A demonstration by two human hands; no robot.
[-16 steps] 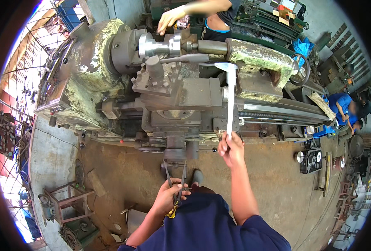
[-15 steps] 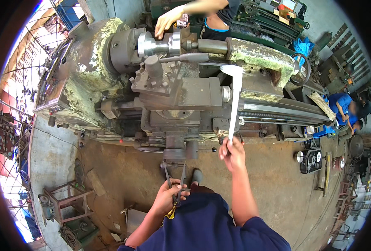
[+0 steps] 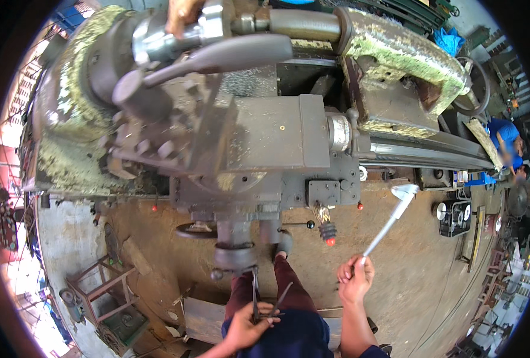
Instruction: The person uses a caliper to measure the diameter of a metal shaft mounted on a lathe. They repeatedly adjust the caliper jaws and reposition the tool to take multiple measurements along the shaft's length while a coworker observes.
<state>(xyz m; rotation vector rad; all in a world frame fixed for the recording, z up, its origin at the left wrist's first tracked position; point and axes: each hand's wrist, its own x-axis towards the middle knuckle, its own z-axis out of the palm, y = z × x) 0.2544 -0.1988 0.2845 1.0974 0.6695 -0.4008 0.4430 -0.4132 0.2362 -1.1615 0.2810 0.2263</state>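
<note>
My left hand is closed around a dark two-legged caliper, its legs spread apart and pointing away from me, just in front of my waist. My right hand grips a silver vernier caliper by the end of its beam. Its jaws point up and away, over the floor and clear of the machine. Ahead of me stands a large lathe, where a shiny spool-shaped metal workpiece sits next to the chuck. Another person's hand touches that workpiece and is partly cut off.
The lathe's tool post with its long handle stands close ahead. A red-tipped lever sticks out toward me. Right of it are the tailstock and its handwheel. At left is a metal frame stand.
My view has shifted closer over the lathe. My right hand has drawn the vernier caliper back from the lathe, rightward and toward me. Both hands keep their tools.
</note>
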